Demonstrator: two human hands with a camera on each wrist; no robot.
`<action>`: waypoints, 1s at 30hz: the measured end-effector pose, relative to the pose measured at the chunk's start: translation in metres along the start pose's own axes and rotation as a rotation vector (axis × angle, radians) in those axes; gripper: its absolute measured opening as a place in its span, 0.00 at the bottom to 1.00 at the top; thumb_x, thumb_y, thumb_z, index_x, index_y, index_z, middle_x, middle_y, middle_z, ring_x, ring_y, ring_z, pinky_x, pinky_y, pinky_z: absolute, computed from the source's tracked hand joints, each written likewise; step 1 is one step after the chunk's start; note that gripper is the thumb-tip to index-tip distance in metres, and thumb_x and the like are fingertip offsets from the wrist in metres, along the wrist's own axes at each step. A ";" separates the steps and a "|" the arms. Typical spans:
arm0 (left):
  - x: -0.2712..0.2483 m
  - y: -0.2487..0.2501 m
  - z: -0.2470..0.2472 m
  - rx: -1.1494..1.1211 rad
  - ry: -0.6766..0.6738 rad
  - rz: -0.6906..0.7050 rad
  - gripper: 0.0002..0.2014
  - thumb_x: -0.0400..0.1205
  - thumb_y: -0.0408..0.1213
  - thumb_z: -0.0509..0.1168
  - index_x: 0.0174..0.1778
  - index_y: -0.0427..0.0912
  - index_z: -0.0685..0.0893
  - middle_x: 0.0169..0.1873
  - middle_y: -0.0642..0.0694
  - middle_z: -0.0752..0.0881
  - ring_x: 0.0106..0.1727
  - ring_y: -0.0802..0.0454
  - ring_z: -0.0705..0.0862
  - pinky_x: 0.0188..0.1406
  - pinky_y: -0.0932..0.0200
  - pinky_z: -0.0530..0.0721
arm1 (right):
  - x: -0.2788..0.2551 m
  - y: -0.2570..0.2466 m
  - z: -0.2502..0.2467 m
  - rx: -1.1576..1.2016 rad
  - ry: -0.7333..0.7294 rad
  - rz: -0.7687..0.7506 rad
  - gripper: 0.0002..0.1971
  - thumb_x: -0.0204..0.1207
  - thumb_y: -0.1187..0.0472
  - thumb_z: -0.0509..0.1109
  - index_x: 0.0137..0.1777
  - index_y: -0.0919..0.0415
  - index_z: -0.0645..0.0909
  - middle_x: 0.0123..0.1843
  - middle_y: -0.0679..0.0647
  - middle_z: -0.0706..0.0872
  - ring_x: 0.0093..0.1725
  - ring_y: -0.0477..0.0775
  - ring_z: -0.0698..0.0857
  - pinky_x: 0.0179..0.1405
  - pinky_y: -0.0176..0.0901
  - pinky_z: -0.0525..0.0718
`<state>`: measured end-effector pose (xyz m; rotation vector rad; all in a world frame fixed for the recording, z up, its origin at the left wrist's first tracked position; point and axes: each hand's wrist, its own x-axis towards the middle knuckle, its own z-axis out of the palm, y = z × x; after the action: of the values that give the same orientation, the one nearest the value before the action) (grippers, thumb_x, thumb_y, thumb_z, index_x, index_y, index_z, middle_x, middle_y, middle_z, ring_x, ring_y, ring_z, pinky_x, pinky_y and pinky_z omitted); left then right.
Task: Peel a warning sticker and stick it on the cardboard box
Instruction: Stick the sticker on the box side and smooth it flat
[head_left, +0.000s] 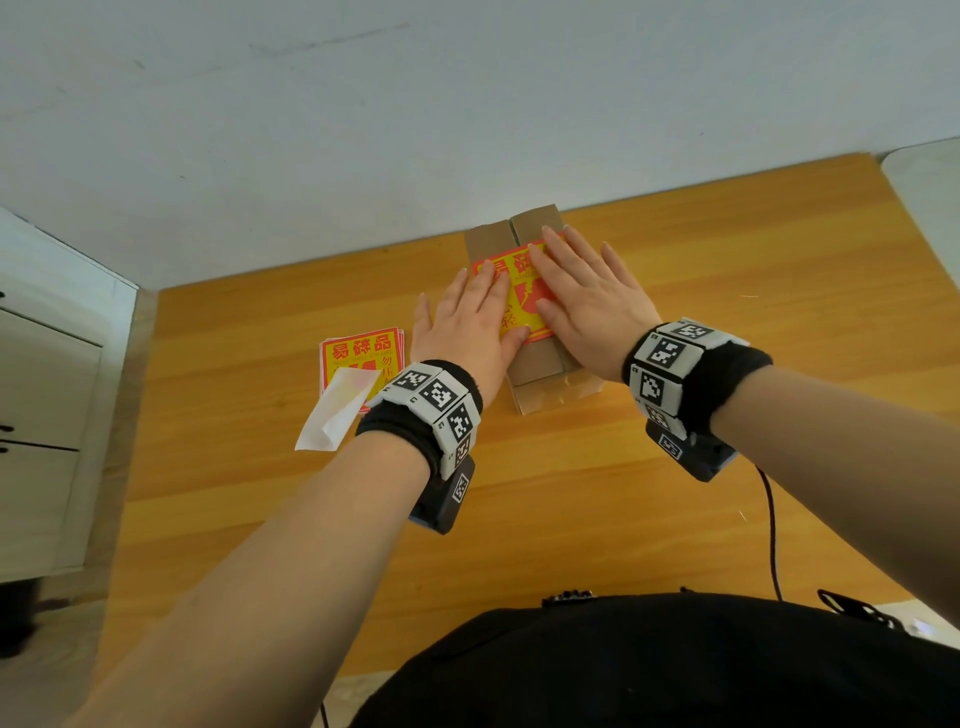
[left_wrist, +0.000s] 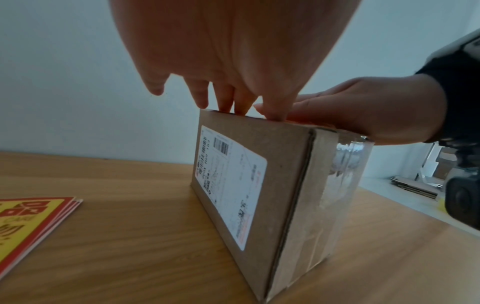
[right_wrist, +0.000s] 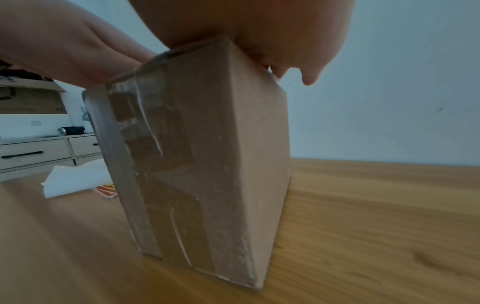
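A brown cardboard box stands on the wooden table, taped at its near end. A red and yellow warning sticker lies flat on its top. My left hand presses the sticker's left side with straight fingers. Beside it, my right hand lies flat on the sticker's right side and the box top. In the left wrist view the box carries a white shipping label on its side. The right wrist view shows the box close up under my palm.
A stack of warning stickers lies left of the box, with a white peeled backing paper partly on it. A white drawer unit stands at the left. A black cable runs across the table's right front.
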<state>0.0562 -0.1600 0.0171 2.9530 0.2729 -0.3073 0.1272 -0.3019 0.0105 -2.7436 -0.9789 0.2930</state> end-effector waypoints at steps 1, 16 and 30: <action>0.000 0.000 0.000 -0.002 0.003 0.001 0.31 0.84 0.57 0.46 0.83 0.51 0.49 0.85 0.53 0.48 0.85 0.51 0.47 0.83 0.38 0.49 | 0.000 0.001 0.001 0.007 0.003 0.008 0.29 0.84 0.46 0.45 0.84 0.53 0.48 0.87 0.49 0.45 0.86 0.50 0.43 0.85 0.55 0.45; 0.009 0.004 0.007 -0.068 0.044 0.082 0.30 0.87 0.51 0.44 0.84 0.45 0.47 0.85 0.50 0.44 0.86 0.53 0.44 0.84 0.48 0.48 | -0.001 0.009 0.006 0.042 -0.015 0.037 0.30 0.84 0.43 0.44 0.84 0.48 0.43 0.87 0.48 0.41 0.86 0.53 0.40 0.85 0.54 0.44; 0.010 0.003 0.016 -0.036 0.025 0.065 0.33 0.86 0.54 0.41 0.84 0.41 0.42 0.84 0.43 0.40 0.85 0.50 0.41 0.84 0.50 0.46 | 0.000 0.011 0.008 0.057 -0.027 0.047 0.33 0.83 0.43 0.45 0.84 0.56 0.42 0.87 0.51 0.40 0.86 0.50 0.41 0.85 0.50 0.44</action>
<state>0.0632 -0.1636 -0.0003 2.9243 0.1831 -0.2551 0.1319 -0.3096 0.0002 -2.7203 -0.8993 0.3607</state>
